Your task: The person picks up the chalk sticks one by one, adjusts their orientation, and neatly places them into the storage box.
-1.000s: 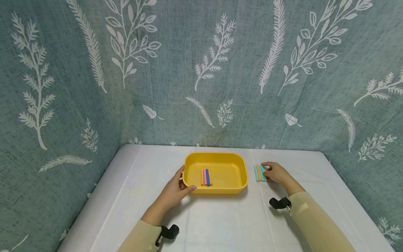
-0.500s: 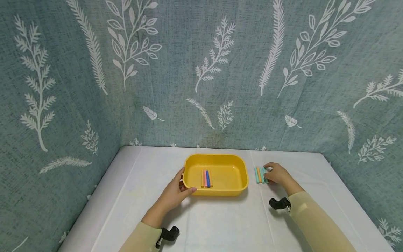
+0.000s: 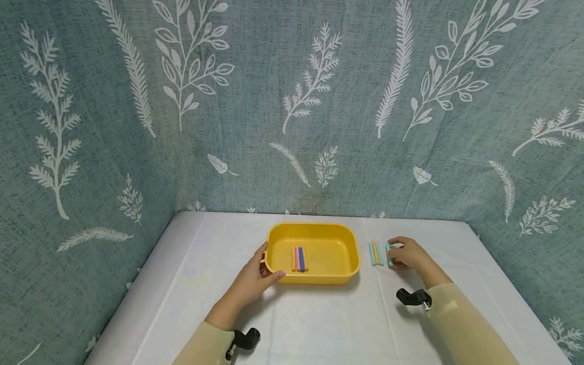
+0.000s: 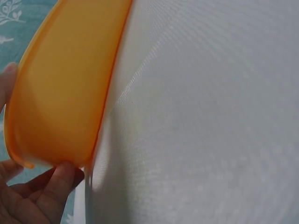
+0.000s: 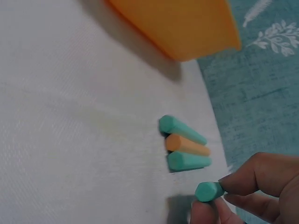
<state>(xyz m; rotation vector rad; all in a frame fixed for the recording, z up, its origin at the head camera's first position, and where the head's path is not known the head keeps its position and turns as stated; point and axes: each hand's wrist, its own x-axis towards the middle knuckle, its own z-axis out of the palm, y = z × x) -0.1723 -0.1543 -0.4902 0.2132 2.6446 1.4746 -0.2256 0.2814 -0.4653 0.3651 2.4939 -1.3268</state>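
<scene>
My left hand [image 3: 250,278] grips the left end of a yellow plastic tray [image 3: 315,279], thumb on the near rim and fingers round the side. Inside the tray lie several chalk sticks [image 3: 301,259] in orange, pink and blue, side by side. To the right of the tray, my right hand [image 3: 412,255] pinches a green chalk stick [image 5: 208,191] between thumb and fingers. In the right wrist view it is held just over the cloth, its end facing the camera. Close beside it, two green chalk sticks [image 5: 189,161] flank an orange chalk stick [image 5: 187,145] on the cloth.
A white cloth [image 3: 319,324] covers the table. Behind and at both sides hangs a blue-green fabric [image 3: 255,187] with white leaf prints. The table's back edge runs just behind the tray.
My right hand has shifted right, taking one green chalk stick away from the row so that a gap shows. The left hand and the tray stay in place.
</scene>
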